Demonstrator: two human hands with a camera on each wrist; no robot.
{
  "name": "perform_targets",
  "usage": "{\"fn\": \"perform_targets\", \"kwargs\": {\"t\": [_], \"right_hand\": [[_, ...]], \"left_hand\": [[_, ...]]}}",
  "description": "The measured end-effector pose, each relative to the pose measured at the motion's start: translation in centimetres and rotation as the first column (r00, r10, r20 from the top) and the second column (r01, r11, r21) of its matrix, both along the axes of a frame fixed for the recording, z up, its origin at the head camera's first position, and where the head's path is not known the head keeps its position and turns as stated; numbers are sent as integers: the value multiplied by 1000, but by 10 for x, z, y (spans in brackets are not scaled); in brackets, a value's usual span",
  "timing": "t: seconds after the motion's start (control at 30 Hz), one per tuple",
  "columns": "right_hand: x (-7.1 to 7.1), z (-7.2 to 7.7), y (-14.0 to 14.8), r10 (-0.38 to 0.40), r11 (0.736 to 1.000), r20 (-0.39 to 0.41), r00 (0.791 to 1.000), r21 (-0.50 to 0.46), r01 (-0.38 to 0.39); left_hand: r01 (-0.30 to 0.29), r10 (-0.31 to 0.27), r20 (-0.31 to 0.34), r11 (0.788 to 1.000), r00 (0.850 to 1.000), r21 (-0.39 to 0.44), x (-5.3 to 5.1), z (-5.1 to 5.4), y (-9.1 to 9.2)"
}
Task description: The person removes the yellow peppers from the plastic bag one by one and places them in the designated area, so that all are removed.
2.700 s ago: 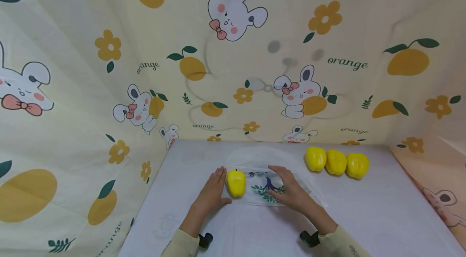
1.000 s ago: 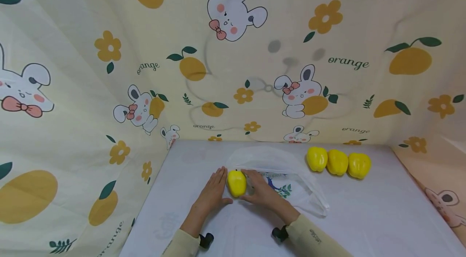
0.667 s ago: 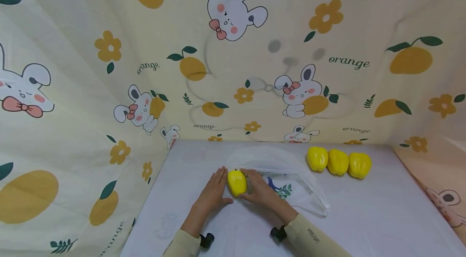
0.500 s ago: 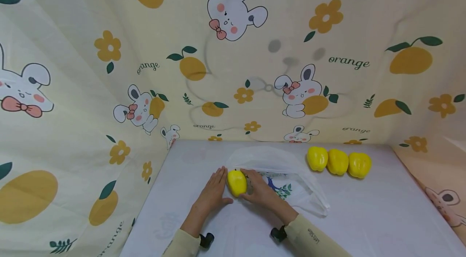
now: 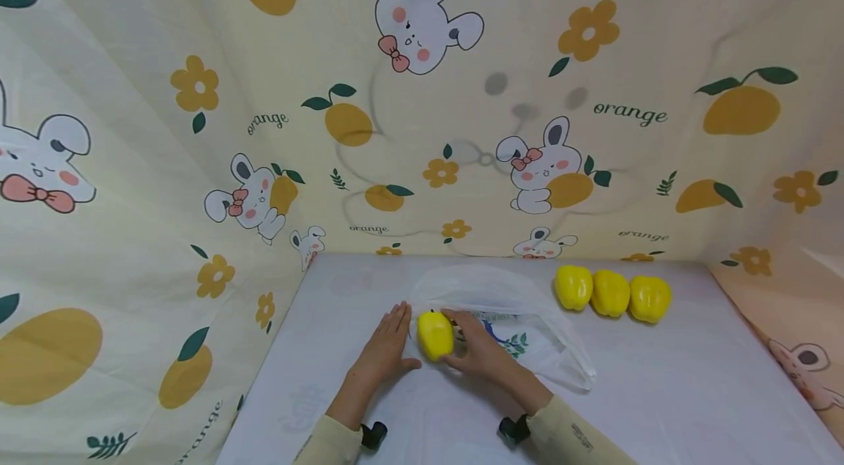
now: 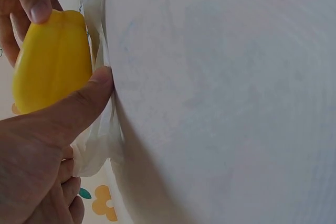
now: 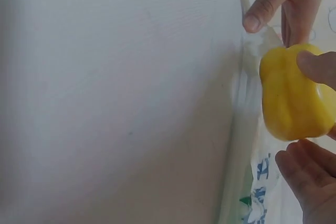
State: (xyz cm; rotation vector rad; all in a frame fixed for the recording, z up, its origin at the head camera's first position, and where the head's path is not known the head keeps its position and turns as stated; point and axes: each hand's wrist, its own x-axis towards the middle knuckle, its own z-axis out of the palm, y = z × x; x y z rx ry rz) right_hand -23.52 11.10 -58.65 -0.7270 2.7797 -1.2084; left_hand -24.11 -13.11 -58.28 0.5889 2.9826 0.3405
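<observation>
A yellow bell pepper (image 5: 435, 336) sits at the left end of a thin white plastic bag (image 5: 557, 348) with a printed tree. My right hand (image 5: 484, 356) holds this pepper from its right side. In the right wrist view, its thumb (image 7: 315, 67) presses on the pepper's skin. My left hand (image 5: 381, 349) lies with straight fingers at the bag's left edge, beside the pepper and slightly apart from it. The left wrist view shows the left thumb (image 6: 86, 95) against the bag's edge, and whether the pepper still touches the bag I cannot tell.
Three more yellow bell peppers (image 5: 610, 294) stand in a row at the back right of the white table (image 5: 672, 392). A cloth (image 5: 488, 99) printed with rabbits and oranges hangs behind and on both sides.
My right hand has come leftward from over the bag's print to the pepper and gripped it. The pepper has shifted slightly right and towards me. The left hand stays in place.
</observation>
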Motion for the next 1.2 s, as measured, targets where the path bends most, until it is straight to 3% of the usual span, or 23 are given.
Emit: {"fn": "perform_targets", "kwargs": {"t": [0.5,0.93,1.2], "right_hand": [[18,14,21,-27,998,10,1000,-55,27],[26,17,45,-106,991,24,994,-74,107],[28,21,65,-114,991,14,993,-75,115]], "left_hand": [[7,-7,13,1000,1000,26,-1,-1,0],[9,-9,-12,1000,1000,25,-1,-4,-1],[12,-12,-8,999,1000,32,0,2,1]]}}
